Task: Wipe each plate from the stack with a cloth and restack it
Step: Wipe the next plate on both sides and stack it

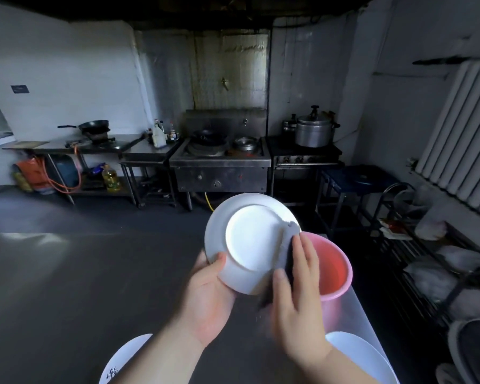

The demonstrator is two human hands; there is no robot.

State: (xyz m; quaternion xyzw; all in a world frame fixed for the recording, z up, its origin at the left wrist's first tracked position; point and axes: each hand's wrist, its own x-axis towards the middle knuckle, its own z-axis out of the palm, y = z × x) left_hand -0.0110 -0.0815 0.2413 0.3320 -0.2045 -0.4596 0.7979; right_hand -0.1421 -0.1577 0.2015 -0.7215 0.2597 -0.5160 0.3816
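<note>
A white plate (pixel 247 239) is held up tilted above the steel table, its underside facing me. My left hand (pixel 208 297) grips its lower left rim, thumb over the edge. My right hand (pixel 297 295) presses a grey cloth (pixel 287 245) against the plate's right edge, thumb and fingers pinching the cloth around the rim. A white plate (pixel 363 358) lies at the table's near right. Another white plate with dark markings (pixel 122 361) lies at the near left, partly hidden by my left forearm.
A pink basin (pixel 338 270) stands on the steel table (pixel 67 286) just behind my right hand. Beyond the table are a wok stove (pixel 219 159) and a pressure cooker (pixel 315 131). A metal rack with bags (pixel 441 261) lines the right side.
</note>
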